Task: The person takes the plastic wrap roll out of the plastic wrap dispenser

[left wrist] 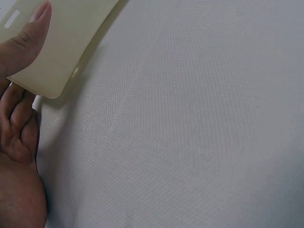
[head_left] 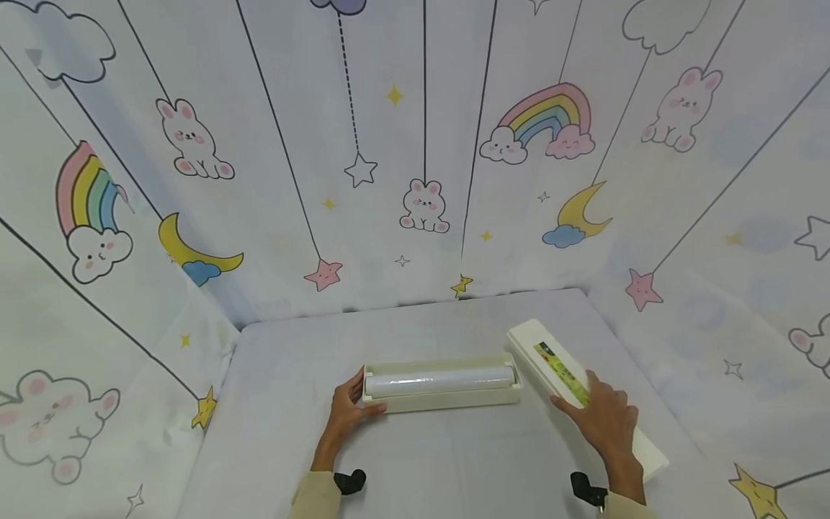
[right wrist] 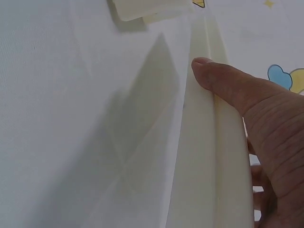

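A long cream cling film dispenser box (head_left: 447, 401) lies lengthwise on the table, its top open. Inside it rests a shiny roll of plastic film (head_left: 441, 380). My left hand (head_left: 346, 414) grips the box's left end, thumb (left wrist: 28, 45) along the front and fingers at the end. On the right, my right hand (head_left: 606, 422) holds the matching long lid (head_left: 534, 337), which slants with its far end beside the box's right end. A green and yellow label (head_left: 563, 371) marks the lid's top, partly covered by the hand. In the right wrist view the thumb (right wrist: 225, 80) presses the lid's side.
A white cloth covers the table (head_left: 311, 346). Behind and at both sides hangs a white curtain (head_left: 272, 238) printed with rabbits, stars and rainbows. Black camera mounts (head_left: 351, 481) sit at both wrists, by the beige sleeves (head_left: 316, 496).
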Tool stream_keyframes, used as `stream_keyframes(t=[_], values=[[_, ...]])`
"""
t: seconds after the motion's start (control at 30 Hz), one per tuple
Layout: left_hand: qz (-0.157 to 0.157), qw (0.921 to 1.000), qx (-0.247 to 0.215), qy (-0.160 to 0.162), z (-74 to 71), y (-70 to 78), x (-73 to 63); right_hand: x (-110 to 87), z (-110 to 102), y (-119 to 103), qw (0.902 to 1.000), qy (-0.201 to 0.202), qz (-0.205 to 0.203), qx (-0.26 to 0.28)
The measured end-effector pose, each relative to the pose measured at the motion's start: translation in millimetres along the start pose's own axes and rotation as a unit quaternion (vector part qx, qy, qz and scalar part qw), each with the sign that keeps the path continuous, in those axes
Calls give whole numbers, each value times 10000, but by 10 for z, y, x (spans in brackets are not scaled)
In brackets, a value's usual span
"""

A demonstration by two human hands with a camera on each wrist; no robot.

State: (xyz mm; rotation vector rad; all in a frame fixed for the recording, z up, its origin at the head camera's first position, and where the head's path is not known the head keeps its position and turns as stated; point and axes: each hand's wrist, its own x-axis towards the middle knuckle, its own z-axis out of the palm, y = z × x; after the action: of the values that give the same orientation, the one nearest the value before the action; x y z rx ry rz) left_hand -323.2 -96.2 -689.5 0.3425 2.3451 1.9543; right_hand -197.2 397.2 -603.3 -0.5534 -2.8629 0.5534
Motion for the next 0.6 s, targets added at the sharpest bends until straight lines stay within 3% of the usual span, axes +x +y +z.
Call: stream_keyframes(t=[0.23, 0.6], values=[[-117, 9999, -50, 7, 14, 18, 10, -14, 34, 37, 10000, 25, -35, 36], [244, 9997, 40, 38, 9, -44, -3, -24, 106, 80, 9999, 133, -42, 6]])
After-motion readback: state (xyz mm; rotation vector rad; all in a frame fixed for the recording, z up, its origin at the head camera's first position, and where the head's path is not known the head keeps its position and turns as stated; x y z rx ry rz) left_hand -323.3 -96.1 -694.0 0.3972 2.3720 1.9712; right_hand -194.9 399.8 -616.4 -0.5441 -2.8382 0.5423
